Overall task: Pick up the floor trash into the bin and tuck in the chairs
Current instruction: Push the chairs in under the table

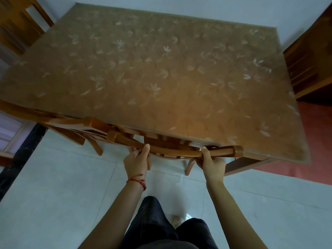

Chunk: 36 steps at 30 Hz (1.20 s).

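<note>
Three wooden chairs are showing: one [176,150] at the table's near edge, another [59,123] beside it on the left, a third [19,24] at the far left corner. One table [161,72] is standing among them. Two hands, left [136,160] and right [212,162], are gripping the near chair's top rail.

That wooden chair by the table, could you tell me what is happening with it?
A person grips the top rail of the wooden chair with the left hand and the right hand. The chair sits close against the near edge of the table, its seat largely under the top. A second chair stands tucked in beside it, to the left.
</note>
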Available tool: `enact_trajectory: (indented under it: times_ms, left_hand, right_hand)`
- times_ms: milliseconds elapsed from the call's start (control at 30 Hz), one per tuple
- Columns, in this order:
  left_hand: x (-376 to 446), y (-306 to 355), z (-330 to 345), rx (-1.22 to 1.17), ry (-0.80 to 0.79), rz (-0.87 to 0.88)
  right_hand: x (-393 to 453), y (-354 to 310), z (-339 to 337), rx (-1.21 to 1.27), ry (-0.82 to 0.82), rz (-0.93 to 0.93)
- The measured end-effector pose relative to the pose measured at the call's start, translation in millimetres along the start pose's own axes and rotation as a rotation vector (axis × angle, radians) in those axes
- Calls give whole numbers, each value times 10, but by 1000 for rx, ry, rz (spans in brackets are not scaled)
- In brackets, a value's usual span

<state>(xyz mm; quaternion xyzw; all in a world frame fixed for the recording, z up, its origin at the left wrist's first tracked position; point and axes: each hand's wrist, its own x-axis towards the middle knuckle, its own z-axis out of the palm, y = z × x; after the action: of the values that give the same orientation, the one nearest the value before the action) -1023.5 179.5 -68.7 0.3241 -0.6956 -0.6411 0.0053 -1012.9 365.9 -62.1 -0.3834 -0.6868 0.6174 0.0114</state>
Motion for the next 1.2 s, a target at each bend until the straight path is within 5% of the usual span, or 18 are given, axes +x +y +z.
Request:
enact_trajectory:
  times_ms: [1200]
  left_hand:
    - [194,10,-352,-25,-32,-142]
  right_hand:
    - [-364,171,-126,97,208,121]
